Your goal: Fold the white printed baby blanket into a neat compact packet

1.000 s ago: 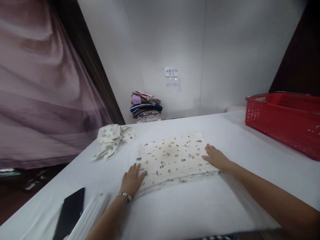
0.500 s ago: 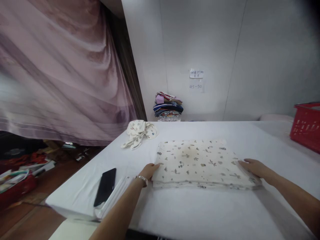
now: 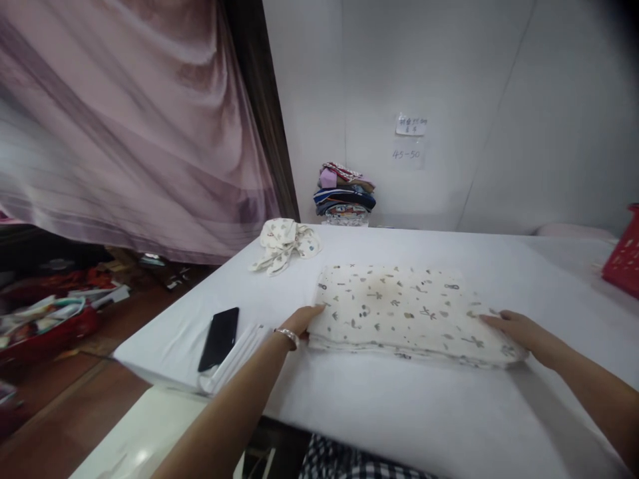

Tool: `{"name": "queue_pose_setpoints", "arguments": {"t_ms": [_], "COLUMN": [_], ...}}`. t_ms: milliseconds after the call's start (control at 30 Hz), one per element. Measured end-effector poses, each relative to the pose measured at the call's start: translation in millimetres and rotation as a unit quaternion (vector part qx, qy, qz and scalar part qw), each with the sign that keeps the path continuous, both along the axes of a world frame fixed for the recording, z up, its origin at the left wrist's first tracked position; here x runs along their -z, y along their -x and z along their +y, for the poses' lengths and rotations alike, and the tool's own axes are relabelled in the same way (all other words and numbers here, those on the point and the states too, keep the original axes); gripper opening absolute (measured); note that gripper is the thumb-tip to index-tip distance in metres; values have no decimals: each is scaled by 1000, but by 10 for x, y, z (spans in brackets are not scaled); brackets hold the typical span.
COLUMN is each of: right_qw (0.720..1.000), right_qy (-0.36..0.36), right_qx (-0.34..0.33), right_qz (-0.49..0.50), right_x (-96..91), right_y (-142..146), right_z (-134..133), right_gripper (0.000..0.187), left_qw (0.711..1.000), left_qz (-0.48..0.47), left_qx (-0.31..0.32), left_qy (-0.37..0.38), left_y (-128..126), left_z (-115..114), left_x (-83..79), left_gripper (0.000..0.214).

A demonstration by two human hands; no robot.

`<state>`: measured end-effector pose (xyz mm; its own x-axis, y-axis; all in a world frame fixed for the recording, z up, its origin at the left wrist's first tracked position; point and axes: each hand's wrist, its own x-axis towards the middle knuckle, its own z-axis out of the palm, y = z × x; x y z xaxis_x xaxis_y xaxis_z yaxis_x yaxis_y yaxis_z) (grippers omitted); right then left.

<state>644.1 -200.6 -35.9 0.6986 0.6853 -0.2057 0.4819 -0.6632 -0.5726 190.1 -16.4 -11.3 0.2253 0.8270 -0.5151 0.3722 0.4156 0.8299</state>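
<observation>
A folded white cloth [image 3: 399, 309] with small grey-green prints lies flat on the white table, its layers showing along the near edge. My left hand [image 3: 305, 320], with a silvery bracelet at the wrist, grips the cloth's left edge, thumb on top and fingers underneath. On the opposite side my right hand [image 3: 514, 332] holds the right edge near the front corner, which bulges up slightly. The fingers below the cloth are hidden on both sides.
A crumpled printed cloth [image 3: 285, 245] sits at the table's far left. Nearer are a black phone [image 3: 218, 339] and white plastic packets [image 3: 238, 358]. Folded fabrics [image 3: 345, 196] are stacked by the wall. A red basket [image 3: 624, 256] stands far right; a pink curtain [image 3: 164, 133] hangs left.
The camera view has shifted, so the scene sits higher in the picture. Both hands stay on the cloth's sides; its right front corner now looks more rounded and slightly raised.
</observation>
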Motion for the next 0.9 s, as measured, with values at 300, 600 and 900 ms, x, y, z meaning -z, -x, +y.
{"name": "queue_pose_setpoints", "arguments": {"t_ms": [300, 600, 900], "right_qw": [999, 892, 809], "right_qy": [11, -164, -249], "right_qx": [-36, -404, -531], "right_qz": [-33, 119, 40], "right_x": [-94, -430, -214], "right_y": [51, 1981, 3130], "right_z": [-40, 520, 1114], "right_gripper": [61, 33, 30], "left_qw": [982, 925, 905], "left_qz": [-141, -308, -332], "left_qx": [-58, -223, -265], "left_qy": [111, 25, -29], "left_y": [62, 172, 118], "left_z": [-236, -707, -779], "left_x": [-34, 179, 283], "left_gripper": [46, 46, 39]}}
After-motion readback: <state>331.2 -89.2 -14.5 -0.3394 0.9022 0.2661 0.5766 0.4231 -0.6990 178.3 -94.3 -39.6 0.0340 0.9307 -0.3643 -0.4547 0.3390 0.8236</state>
